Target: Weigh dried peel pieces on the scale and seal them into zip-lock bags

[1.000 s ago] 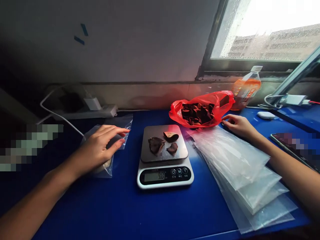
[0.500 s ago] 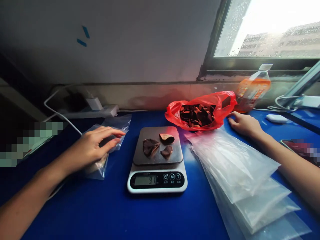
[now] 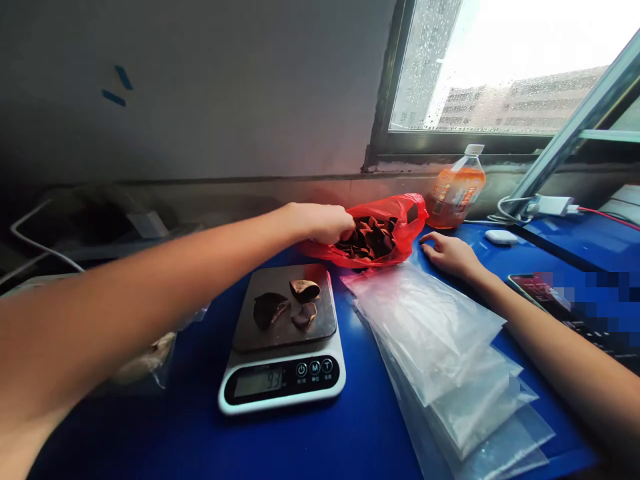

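Observation:
My left hand (image 3: 327,223) reaches into the red plastic bag (image 3: 413,227), with its fingers bent down at the dark dried peel pieces (image 3: 370,240). Its fingertips are hidden, so any grip there does not show. On the table, right of the bag, rests my right hand (image 3: 450,255), loosely bent, fingers apart, nothing visible in it. A kitchen scale (image 3: 283,383) stands in front of the bag. Three curved pieces of dried peel (image 3: 270,310) lie on its metal plate (image 3: 250,340). The small display (image 3: 260,381) seems to read 93 or 9.3.
Several clear plastic bags (image 3: 440,347) lie fanned out right of the scale. Behind my right hand is an orange drink bottle (image 3: 457,190). A white case (image 3: 501,237) and a phone (image 3: 537,293) lie farther right. My left forearm partly covers a filled clear bag (image 3: 155,360).
My left hand has moved from the clear bag at left into the red bag. The display's last digit differs. The view has shifted right; my right hand still rests on the table.

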### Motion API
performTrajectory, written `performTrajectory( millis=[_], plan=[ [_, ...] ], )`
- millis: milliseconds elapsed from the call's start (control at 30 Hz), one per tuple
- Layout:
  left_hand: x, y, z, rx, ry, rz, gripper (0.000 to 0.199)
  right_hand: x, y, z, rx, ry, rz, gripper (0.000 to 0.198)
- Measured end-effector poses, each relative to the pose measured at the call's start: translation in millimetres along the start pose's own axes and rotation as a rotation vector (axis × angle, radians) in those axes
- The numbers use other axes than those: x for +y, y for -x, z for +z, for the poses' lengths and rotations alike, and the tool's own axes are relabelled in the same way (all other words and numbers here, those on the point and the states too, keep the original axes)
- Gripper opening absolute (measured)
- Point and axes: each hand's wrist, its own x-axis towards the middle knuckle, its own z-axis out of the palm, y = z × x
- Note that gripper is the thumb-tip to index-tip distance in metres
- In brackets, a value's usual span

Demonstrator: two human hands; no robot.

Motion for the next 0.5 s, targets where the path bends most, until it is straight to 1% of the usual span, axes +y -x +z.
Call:
performTrajectory(
  millis=[33,67,100,133,233,333,400,500],
  plan=[
    [-8,-9,-1,-0.086,-0.054,-0.093,0.025,1,-1,0,-0.004,-0.005,-0.005,0.040],
    [-14,-15,-2,-0.144,-0.094,-0.163,0.023,2,-2,1,-0.008,-0.007,-0.005,0.041],
    [-20,-19,-3,-0.188,-0.134,-0.223,0.022,4,-3,1,-0.013,-0.006,-0.003,0.041],
    [-23,-22,-3,-0.206,-0.166,-0.265,0.023,4,-4,2,-0.018,-0.004,0.000,0.041],
    [-24,-29,-2,-0.154,-0.202,-0.303,0.030,4,-5,3,-0.016,0.006,0.001,0.041],
    [-16,-36,4,-0.095,-0.209,-0.313,0.035,2,-4,2,-0.005,0.023,0.002,0.042],
    [-8,-40,10,-0.074,-0.197,-0.303,0.034,0,-2,1,-0.004,0.032,-0.006,0.042],
    [0,-47,21,-0.050,-0.155,-0.310,0.026,-1,-1,-1,-0.008,0.036,-0.012,0.041]
  ],
)
